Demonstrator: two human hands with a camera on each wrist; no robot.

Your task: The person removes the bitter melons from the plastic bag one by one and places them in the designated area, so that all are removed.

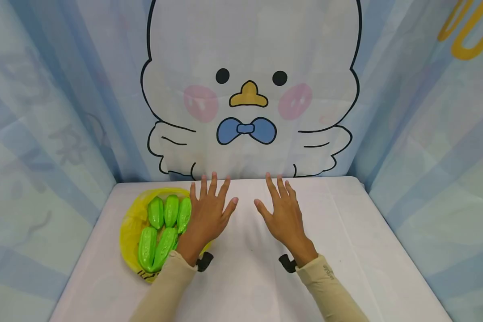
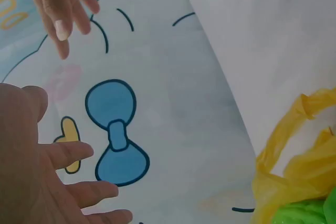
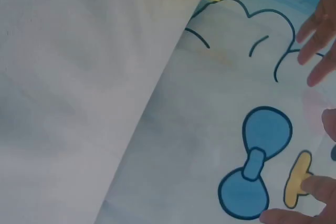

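While beige sleeves (image 1: pixel 332 290) lie behind both hands in my feed, a black mount (image 1: pixel 204 262) sits inside each wrist. Ahead of these, I see the left hand (image 1: pixel 207 212) and right hand (image 1: pixel 283 218) outstretched, fingers spread, gripping nothing. Left of the left hand, partly hidden by its wrist, a yellow plastic bag (image 1: pixel 130 232) on the white-covered table (image 1: pixel 249 286) holds glossy green cucumber-shaped pieces (image 1: pixel 147 248). I suspect a low sweep of that hand could snag the bag's loose handle (image 2: pixel 278 140) and spill those pieces. Beyond both hands hangs a curtain printed with a white chick (image 1: pixel 249 44).
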